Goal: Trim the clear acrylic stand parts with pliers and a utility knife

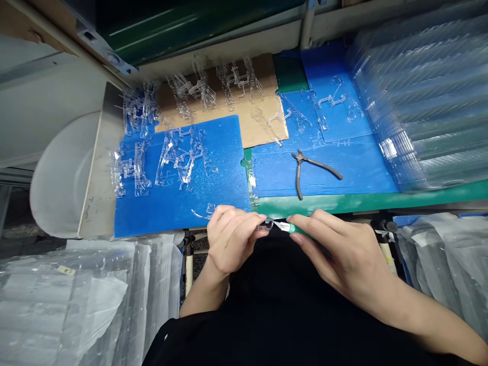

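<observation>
My left hand (232,236) is closed around a clear plastic part (268,223), whose curved end pokes out past the thumb and fingertips. Another thin clear end shows on the far side of that hand, over the blue sheet. In my right hand (339,244) is a craft knife (290,227) with a green handle, gripped between thumb and fingers. Its blade points left and meets or nearly meets the plastic part; exact contact cannot be made out. Beyond my hands, cutting pliers (300,158) lie with handles spread on the blue sheet (263,178).
Clear moulded parts on sprues (186,152) lie in several groups over the blue sheets and the cardboard (251,127). Stacked clear trays (430,112) stand at right. A white round container (61,183) is at left. Wrapped bundles (95,290) flank me below the table edge.
</observation>
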Demonstrator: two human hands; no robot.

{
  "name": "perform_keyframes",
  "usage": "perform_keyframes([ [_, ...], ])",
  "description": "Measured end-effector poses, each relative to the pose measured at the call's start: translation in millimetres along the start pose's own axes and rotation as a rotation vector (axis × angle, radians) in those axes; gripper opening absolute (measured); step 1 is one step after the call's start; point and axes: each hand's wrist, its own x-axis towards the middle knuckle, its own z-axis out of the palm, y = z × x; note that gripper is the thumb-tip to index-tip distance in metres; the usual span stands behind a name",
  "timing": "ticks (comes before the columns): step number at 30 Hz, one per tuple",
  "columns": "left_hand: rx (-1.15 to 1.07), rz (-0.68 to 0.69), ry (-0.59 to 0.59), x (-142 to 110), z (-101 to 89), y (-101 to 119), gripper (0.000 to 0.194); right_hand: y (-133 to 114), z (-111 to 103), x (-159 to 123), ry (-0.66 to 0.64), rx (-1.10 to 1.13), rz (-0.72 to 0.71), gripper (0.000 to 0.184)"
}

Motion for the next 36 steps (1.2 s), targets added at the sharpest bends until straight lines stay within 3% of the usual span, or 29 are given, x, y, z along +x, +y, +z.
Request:
perform_keyframes([
  [8, -0.010, 0.011, -0.052, 1.2, -1.1, -3.8, 0.013, 0.4, 3.7, 6.2, 0.063, -0.138, -0.013, 0.019],
  [13, -0.105, -0.006, -0.123, 2.5, 0.6, 4.3, 0.015, 16.5, 11.6, 14.5, 0.147, -0.256, 0.081, 0.024],
  [19, -0.283, -0.076, -0.046, 1.3, 9.0, 8.8, 0.017, 23.9, 17.7, 16.5, 0.189, 0.012, 0.175, 0.020],
  [24, -0.319, -0.092, -0.084, 7.2, 11.9, 8.5, 0.013, 22.8, 13.4, 17.0, 0.234, 0.341, 0.278, 0.017],
  [26, -0.238, -0.019, -0.172, 14.3, 14.8, 12.9, 0.018, 22.7, 9.5, 18.1, 0.226, 0.468, 0.349, 0.019],
  [30, -0.085, 0.300, -0.382, 26.3, 29.8, 32.6, 0.032, 23.1, 6.6, 24.0, 0.149, 0.626, 0.410, 0.015],
  [36, -0.358, 0.661, -0.701, 31.1, 57.6, 70.6, 0.024, 37.5, 14.5, 18.9, 0.055, 0.656, 0.402, 0.018],
])
